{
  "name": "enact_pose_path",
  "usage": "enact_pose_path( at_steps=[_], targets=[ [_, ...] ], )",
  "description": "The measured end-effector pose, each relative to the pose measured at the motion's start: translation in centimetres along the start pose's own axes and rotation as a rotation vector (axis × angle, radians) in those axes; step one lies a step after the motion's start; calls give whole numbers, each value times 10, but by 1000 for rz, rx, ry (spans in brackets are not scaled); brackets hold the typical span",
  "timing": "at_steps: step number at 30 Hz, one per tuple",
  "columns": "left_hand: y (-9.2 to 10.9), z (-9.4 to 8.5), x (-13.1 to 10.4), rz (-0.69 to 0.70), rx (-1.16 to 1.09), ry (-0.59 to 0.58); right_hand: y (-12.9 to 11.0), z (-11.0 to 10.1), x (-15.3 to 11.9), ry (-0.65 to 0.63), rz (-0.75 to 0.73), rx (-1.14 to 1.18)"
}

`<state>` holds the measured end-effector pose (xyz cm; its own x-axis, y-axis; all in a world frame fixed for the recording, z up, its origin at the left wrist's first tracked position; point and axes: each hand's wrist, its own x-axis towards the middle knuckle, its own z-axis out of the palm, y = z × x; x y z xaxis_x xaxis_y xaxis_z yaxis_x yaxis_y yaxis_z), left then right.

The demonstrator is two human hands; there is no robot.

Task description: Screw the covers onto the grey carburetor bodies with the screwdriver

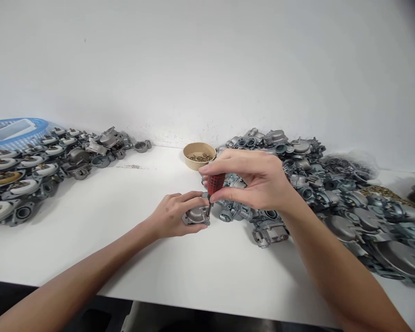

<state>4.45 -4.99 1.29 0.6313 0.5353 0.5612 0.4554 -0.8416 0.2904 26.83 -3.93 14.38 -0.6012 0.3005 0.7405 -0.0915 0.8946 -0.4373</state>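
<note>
- Left hand point(174, 214): fingers clasp the metal casting point(197, 215), three o'clock from the palm!
- Right hand point(254, 179): fingers grip the red screwdriver point(216, 183), casting at seven o'clock!

My screwdriver point(216, 183) has a red, textured, plastic-looking handle and a metal shaft; the carburetor body point(196, 215) I hold is dull grey metal, the counter point(124, 203) smooth white.
</note>
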Motion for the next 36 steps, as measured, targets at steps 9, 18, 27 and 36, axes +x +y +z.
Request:
enact_pose_path(
  at_steps=[9,18,27,36],
  targets=[
    [-3,-16,-2,42,119,-23,-1,-8,-2,183,89,-25],
    [-6,-27,-2,3,175,-50,-5,-5,-1,177,24,-36],
    [-5,-22,-2,36,165,-39,-6,0,-2,108,36,-23],
    [-6,-17,-3,51,68,-33,0,5,0,88,11,-2]
  ],
)
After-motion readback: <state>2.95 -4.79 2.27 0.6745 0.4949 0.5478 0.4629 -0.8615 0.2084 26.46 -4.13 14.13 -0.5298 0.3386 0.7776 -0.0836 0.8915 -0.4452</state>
